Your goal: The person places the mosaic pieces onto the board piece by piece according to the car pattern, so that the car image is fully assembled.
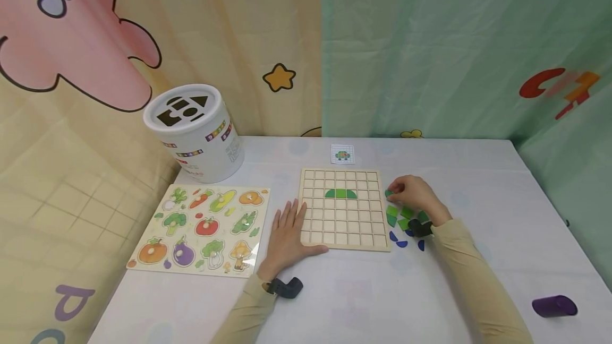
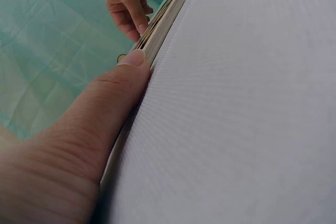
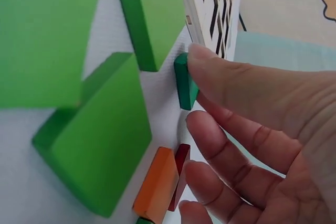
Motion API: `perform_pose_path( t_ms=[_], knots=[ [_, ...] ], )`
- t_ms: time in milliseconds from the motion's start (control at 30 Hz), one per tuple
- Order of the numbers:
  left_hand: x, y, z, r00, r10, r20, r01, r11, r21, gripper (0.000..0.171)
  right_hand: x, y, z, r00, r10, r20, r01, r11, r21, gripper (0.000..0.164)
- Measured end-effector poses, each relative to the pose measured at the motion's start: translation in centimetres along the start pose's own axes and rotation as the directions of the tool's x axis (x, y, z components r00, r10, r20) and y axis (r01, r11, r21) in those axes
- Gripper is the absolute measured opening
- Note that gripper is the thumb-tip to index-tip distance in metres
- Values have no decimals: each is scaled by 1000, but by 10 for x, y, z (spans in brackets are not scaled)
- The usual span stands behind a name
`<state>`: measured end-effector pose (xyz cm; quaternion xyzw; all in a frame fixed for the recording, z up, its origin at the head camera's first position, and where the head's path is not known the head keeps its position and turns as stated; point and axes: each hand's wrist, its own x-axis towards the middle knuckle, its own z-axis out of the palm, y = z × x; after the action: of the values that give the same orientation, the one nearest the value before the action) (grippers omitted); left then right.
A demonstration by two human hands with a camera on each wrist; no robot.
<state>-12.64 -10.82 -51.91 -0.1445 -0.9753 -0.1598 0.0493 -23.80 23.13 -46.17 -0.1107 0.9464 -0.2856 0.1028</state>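
Observation:
A wooden grid board [image 1: 344, 222] lies mid-table. In its upper part sit a green square [image 1: 341, 194] and a darker green rounded piece on each side of it. My left hand [image 1: 287, 238] rests at the board's lower left corner, fingers spread along the left edge and thumb [image 2: 113, 95] against the front edge. Beside the board's right edge, my right hand [image 1: 415, 195] pinches a small dark green block [image 3: 184, 85] between thumb and fingers. Several loose green blocks [image 3: 100, 135] lie near that hand, with blue half-round pieces [image 1: 401, 244] closer to me.
Behind the board lies a small picture card [image 1: 342, 154] showing a turtle-like pattern on a grid. A vegetable puzzle board [image 1: 201, 230] is on the left, with a white shape-sorter bucket [image 1: 201, 142] behind it. A purple cylinder-like object [image 1: 554, 306] lies at the near right.

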Motion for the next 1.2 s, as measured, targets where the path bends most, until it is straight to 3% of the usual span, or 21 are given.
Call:
perform_pose_path(
  t_ms=[500, 900, 1200],
  knots=[
    [0, 0, 0, 1000, 0, -2, 0, 1000, -2, 118, 6, -2, 0, 994, 105, 43, -108, 991, 77, 24],
    [0, 0, -1, 1000, -1, -2, 1, 1000, 7, 119, 7, 1, 0, 996, 82, 33, -85, 992, 93, 29],
    [0, 0, 0, 1000, 5, -5, -5, 1000, 1, 118, 3, -2, -2, 998, 56, 20, -57, 997, 58, 18]
  ],
)
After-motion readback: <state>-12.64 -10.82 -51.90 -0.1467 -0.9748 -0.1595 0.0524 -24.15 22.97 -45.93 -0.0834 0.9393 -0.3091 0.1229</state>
